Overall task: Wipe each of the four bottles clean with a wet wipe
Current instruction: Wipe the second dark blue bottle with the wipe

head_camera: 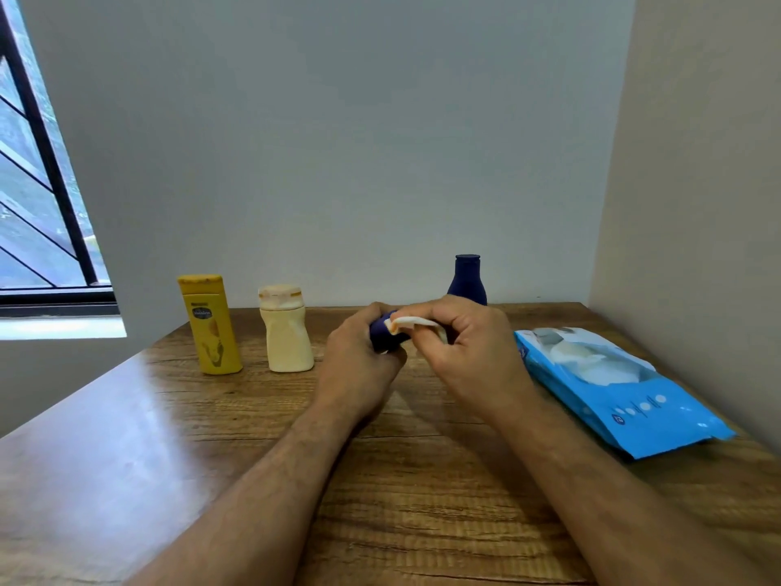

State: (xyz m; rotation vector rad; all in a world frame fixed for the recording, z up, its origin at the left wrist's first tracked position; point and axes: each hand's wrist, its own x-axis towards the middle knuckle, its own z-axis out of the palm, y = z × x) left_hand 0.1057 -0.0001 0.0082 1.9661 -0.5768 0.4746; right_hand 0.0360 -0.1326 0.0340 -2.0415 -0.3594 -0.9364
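Observation:
My left hand (363,353) grips a small dark blue bottle (383,334) above the middle of the wooden table (169,437); most of the bottle is hidden by my fingers. My right hand (469,353) pinches a white wet wipe (412,323) against the bottle's top. A yellow bottle (210,325) and a cream bottle (284,329) stand upright at the back left. A taller dark blue bottle (467,279) stands at the back, behind my right hand.
An open blue pack of wet wipes (613,399) lies on the table's right side, close to the beige side wall. A grey wall runs along the table's far edge. A window with a black frame (46,162) is at the left.

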